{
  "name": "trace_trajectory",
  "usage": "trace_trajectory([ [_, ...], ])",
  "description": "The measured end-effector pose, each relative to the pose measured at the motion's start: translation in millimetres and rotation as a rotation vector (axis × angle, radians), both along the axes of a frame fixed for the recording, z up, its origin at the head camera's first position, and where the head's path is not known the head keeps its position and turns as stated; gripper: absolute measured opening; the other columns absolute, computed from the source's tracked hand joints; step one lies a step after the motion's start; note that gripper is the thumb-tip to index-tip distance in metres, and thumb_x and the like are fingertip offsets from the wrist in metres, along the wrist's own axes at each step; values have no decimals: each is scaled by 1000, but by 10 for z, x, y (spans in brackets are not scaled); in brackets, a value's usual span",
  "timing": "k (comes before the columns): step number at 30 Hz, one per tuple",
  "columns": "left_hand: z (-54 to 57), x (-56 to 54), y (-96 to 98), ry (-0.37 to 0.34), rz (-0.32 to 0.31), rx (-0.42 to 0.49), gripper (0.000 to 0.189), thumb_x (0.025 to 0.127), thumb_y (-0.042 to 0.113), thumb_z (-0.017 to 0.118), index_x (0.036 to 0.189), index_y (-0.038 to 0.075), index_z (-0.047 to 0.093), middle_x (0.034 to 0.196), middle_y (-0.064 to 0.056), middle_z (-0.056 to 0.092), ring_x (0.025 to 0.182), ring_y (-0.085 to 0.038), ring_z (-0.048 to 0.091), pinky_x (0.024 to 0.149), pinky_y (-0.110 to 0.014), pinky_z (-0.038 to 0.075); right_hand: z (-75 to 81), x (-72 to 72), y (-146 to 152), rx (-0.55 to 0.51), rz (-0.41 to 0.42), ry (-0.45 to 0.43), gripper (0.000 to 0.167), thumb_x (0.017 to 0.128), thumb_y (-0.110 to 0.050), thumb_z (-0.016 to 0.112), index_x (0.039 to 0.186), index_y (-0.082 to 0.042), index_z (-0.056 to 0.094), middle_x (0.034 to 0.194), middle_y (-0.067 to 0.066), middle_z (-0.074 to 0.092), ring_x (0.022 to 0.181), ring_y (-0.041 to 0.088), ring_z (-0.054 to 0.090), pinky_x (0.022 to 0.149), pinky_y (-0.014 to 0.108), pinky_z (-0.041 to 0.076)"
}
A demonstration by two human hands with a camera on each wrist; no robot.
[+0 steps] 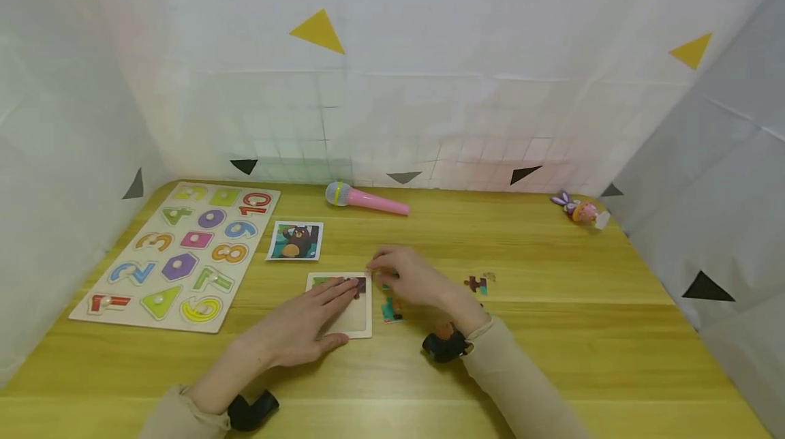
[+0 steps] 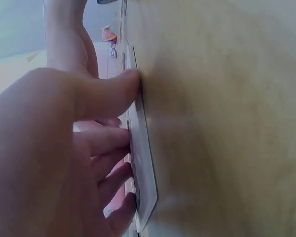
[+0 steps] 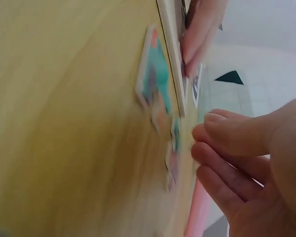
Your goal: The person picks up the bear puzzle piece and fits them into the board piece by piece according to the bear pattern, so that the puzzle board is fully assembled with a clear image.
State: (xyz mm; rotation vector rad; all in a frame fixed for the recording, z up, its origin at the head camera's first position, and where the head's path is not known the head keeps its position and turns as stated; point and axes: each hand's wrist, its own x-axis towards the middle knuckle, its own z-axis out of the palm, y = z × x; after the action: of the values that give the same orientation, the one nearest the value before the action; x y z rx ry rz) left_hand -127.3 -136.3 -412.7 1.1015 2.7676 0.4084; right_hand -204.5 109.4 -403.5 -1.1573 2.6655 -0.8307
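The left hand lies flat, fingers straight, on the white puzzle tray, pressing it to the wooden table; its fingertips reach the filled strip of pieces along the tray's far edge, and the thumb sits at the tray's near edge. The right hand hovers just off the tray's far right corner, fingers curled together, but whether they pinch a piece cannot be told from any view. A loose teal piece lies just beside the tray's right edge, at 6 o'clock from the right hand. Another small piece sits at 3 o'clock from that hand, apart from it. At 11 o'clock from the tray lies a bear picture card, and at 9 o'clock the number board, near the table's left edge. A pink toy microphone lies at 12 o'clock by the back wall, and a small bunny toy sits in the far right corner. Open tabletop stretches right of the loose pieces.
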Motion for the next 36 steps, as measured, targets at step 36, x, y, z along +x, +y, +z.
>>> trace_trajectory([
  [36,-20,-43,67,-49,19,-39,68,104,38,50,161,13,22,168,-4,19,154,-29,17,116,-62,29,-28,52,334,61,-123,73,26,85,-23,81,106,-8,79,99,2,62,86,16,55,76,28,48],
])
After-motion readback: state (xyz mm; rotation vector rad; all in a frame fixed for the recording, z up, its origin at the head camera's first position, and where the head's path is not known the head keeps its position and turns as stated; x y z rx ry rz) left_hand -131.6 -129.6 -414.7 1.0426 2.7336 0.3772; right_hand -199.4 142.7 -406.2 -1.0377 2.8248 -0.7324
